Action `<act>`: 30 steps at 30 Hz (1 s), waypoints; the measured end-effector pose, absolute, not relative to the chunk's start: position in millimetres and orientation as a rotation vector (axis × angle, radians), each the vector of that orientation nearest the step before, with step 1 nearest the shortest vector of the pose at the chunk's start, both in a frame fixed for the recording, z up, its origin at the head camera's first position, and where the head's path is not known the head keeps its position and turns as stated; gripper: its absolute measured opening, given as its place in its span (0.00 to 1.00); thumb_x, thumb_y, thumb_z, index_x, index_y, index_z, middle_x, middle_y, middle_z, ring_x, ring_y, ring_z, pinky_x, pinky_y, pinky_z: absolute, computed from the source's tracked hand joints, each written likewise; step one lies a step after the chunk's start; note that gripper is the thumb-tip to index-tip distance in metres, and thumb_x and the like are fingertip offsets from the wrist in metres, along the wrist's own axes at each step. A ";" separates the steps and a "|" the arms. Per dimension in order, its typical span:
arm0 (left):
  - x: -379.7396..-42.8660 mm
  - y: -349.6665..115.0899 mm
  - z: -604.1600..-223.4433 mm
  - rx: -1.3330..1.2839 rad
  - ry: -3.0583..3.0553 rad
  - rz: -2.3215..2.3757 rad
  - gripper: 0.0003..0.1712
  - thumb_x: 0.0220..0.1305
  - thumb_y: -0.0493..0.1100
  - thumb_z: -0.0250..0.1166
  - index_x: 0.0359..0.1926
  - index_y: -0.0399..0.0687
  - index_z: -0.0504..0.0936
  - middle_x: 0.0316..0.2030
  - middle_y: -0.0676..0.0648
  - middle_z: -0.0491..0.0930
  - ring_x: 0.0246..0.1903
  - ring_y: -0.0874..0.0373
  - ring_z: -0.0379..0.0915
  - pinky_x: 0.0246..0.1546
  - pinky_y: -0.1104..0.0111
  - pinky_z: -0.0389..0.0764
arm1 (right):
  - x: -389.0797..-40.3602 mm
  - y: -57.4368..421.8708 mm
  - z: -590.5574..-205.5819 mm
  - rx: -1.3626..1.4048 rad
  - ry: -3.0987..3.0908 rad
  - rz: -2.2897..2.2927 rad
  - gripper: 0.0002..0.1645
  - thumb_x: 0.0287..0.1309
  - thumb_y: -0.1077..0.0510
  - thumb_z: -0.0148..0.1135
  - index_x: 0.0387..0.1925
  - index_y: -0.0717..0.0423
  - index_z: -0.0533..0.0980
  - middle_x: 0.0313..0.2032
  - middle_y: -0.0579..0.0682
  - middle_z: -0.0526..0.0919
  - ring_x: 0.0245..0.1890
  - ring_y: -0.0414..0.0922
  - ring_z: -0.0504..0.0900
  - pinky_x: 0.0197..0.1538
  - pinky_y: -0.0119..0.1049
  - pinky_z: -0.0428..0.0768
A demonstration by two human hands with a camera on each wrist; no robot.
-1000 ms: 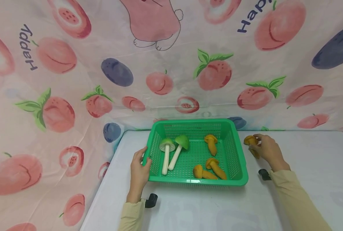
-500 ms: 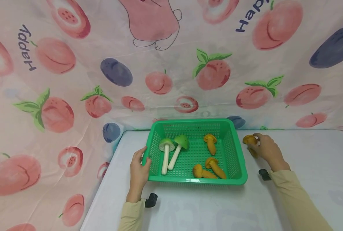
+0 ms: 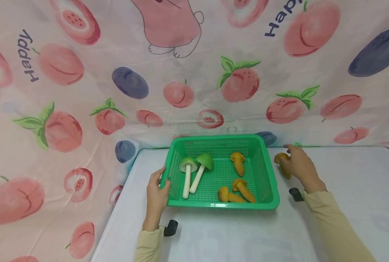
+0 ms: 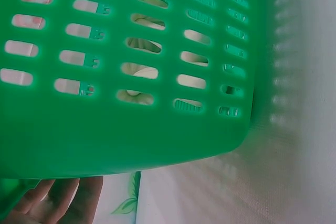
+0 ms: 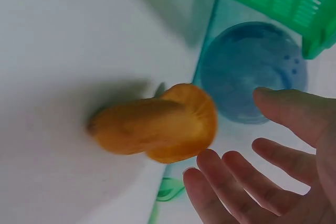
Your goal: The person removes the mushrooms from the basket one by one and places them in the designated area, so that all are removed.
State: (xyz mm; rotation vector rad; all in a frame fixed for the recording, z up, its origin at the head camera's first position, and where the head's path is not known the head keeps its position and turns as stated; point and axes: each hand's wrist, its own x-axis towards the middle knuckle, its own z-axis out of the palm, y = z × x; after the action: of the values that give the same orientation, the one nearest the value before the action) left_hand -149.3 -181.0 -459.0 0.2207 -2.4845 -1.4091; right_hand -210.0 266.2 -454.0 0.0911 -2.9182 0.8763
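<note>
My left hand (image 3: 157, 194) grips the left rim of a green perforated plastic basket (image 3: 223, 205), fingers curled at the edge in the left wrist view. To the right of the basket, a yellow-brown toy mushroom (image 5: 142, 124) lies on the white table. My right hand (image 3: 301, 165) is just over it, thumb and fingers spread apart; in the right wrist view the fingertips are near its cap without closing round it. Inside the basket are two green-capped mushrooms (image 3: 187, 178) with white stems at the left and three yellow-brown mushrooms (image 3: 237, 163) at the right.
A fruit-printed cloth (image 3: 181, 94) hangs behind the table and along its left side. The basket stands near the table's back edge. The white tabletop (image 3: 227, 236) extends in front and to the right. A black wrist strap piece (image 3: 170, 228) shows beside the left sleeve.
My right hand has let go of the yellow-brown mushroom on the table, its fingers spreading and lifting slightly. The left hand keeps its grip on the basket. The head view has shifted slightly.
</note>
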 end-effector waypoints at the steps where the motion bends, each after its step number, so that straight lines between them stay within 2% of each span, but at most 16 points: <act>1: -149.0 -181.2 -459.1 0.223 -2.485 -1.408 0.27 0.68 0.34 0.57 0.68 0.46 0.72 0.65 0.44 0.71 0.52 0.48 0.75 0.44 0.56 0.79 | -210.1 264.1 -451.8 0.091 -2.918 0.880 0.33 0.66 0.58 0.57 0.64 0.77 0.64 0.53 0.78 0.73 0.50 0.70 0.75 0.48 0.64 0.74; 7: -148.0 -181.9 -459.4 0.227 -2.495 -1.407 0.27 0.68 0.34 0.57 0.68 0.46 0.72 0.65 0.44 0.70 0.52 0.48 0.75 0.43 0.59 0.79 | -209.7 254.8 -437.7 0.094 -2.912 0.923 0.35 0.68 0.56 0.56 0.66 0.75 0.61 0.55 0.77 0.70 0.51 0.69 0.76 0.50 0.63 0.74; 13: -148.8 -181.2 -458.5 0.222 -2.503 -1.399 0.27 0.68 0.34 0.57 0.68 0.46 0.72 0.65 0.44 0.71 0.51 0.49 0.75 0.41 0.61 0.79 | -210.0 246.2 -423.4 0.125 -2.887 0.965 0.35 0.68 0.58 0.56 0.67 0.76 0.60 0.56 0.76 0.68 0.51 0.68 0.76 0.50 0.62 0.76; 24: -147.9 -180.5 -454.2 0.220 -2.492 -1.416 0.28 0.68 0.33 0.57 0.68 0.45 0.72 0.65 0.43 0.70 0.53 0.45 0.76 0.46 0.55 0.80 | -207.0 224.0 -392.2 0.215 -2.820 1.174 0.34 0.70 0.59 0.56 0.69 0.74 0.60 0.58 0.73 0.69 0.53 0.66 0.77 0.49 0.58 0.79; 30: -147.9 -178.8 -454.1 0.216 -2.476 -1.438 0.27 0.67 0.33 0.57 0.68 0.44 0.73 0.65 0.42 0.70 0.52 0.45 0.76 0.46 0.54 0.80 | -205.6 213.0 -381.6 0.243 -2.810 1.182 0.32 0.69 0.59 0.56 0.67 0.74 0.61 0.57 0.72 0.70 0.52 0.65 0.77 0.51 0.58 0.78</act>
State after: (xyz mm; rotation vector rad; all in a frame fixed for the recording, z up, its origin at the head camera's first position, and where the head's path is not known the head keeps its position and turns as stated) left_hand -147.9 -178.8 -454.1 0.2156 -2.4762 -1.4384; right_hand -205.6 213.0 -381.6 0.2434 -2.8101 1.1817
